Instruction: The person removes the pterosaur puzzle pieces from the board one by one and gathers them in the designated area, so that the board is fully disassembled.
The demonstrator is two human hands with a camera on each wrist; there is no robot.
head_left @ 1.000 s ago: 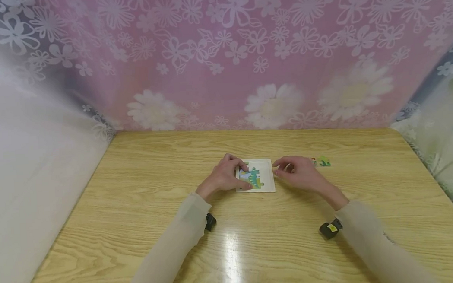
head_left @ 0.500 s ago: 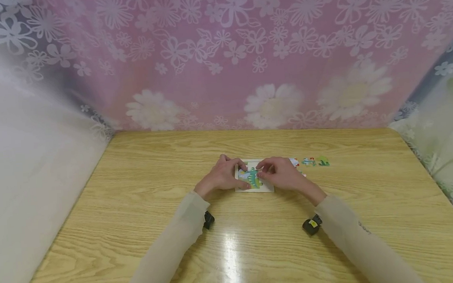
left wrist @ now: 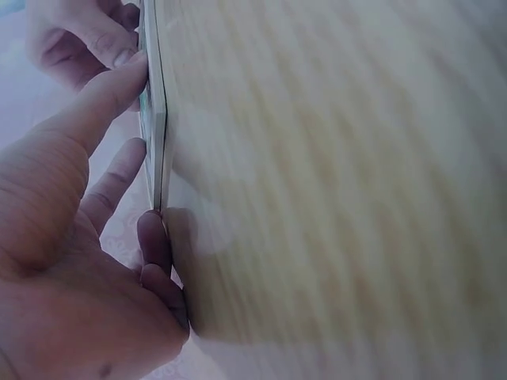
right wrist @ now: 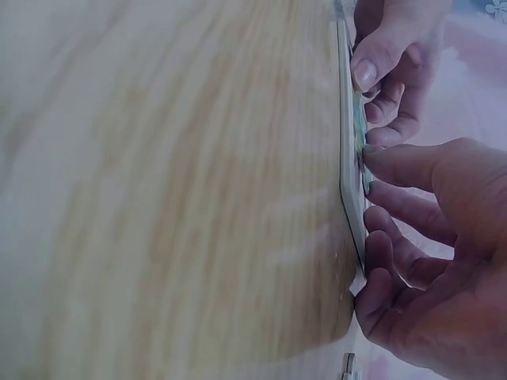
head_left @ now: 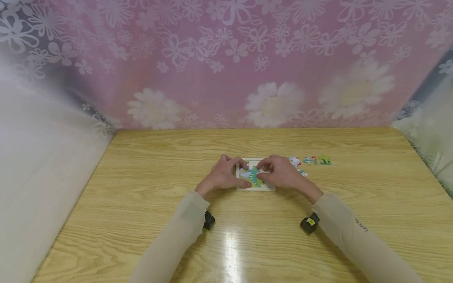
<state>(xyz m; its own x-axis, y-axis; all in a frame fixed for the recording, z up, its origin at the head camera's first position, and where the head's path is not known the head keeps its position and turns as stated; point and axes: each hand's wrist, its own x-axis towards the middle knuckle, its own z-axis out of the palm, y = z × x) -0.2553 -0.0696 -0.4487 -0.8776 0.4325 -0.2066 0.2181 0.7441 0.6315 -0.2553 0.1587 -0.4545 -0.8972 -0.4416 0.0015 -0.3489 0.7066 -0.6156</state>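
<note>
A white-rimmed jigsaw tray lies flat on the table, its left part filled with joined pieces showing a green dinosaur. My left hand holds the tray at its left side, with thumb and forefinger on top and the other fingers by the edge, as the left wrist view shows. Over the tray's right half, the thumb and forefinger of my right hand pinch a jigsaw piece at the dinosaur's right side; the fingers mostly hide it. In the right wrist view, those fingertips are right at the tray's surface.
Several loose jigsaw pieces lie right of the tray: a red-and-white one, a blue-and-red one, a green one and one beside my right hand. A flowered pink curtain hangs behind the wooden table.
My right hand has moved left from beside the tray to over its right half, uncovering loose pieces on the right. The left hand has stayed on the tray.
</note>
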